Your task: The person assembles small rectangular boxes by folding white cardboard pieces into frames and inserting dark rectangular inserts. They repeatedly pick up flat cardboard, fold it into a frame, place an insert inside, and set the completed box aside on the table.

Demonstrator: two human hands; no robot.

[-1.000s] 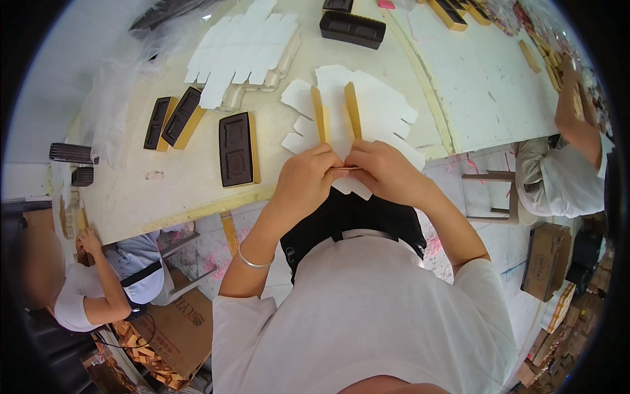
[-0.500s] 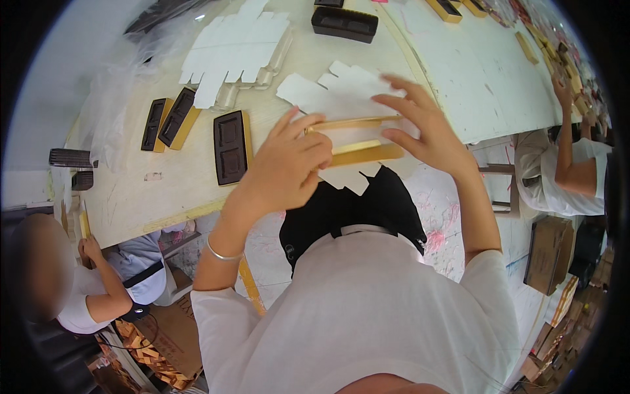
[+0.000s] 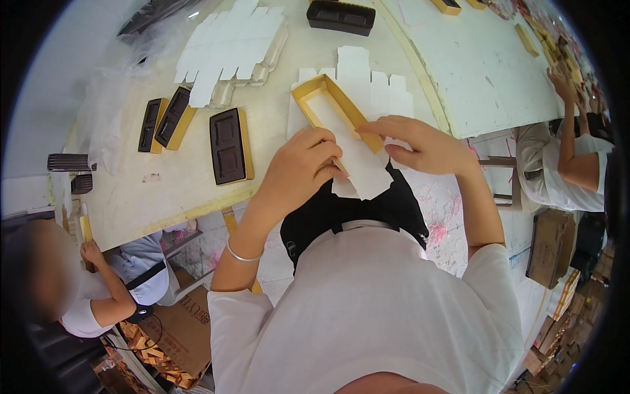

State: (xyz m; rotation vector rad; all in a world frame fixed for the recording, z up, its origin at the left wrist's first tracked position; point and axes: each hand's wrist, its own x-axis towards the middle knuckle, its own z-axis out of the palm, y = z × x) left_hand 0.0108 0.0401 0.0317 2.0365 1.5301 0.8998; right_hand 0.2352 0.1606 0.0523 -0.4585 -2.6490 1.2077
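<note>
A gold card frame (image 3: 346, 107) sits on the white cut-out sheet (image 3: 354, 64), slanting across its middle, with walls along two long sides and the far end. At the sheet's near left part, the left hand (image 3: 298, 164) pinches the near end of the frame's left wall between thumb and curled fingers. Over the sheet's right part, the right hand (image 3: 420, 144) lays its fingertips on the near end of the right wall, thumb parted below; whether they pinch it I cannot tell. Left of the sheet stands a gold box with a dark brown insert (image 3: 228, 146), and farther left of it two similar slim boxes (image 3: 174, 119) lean together. A stack of white blanks (image 3: 230, 46) lies beyond the sheet to the left, and a dark brown tray (image 3: 341, 18) lies straight beyond it.
</note>
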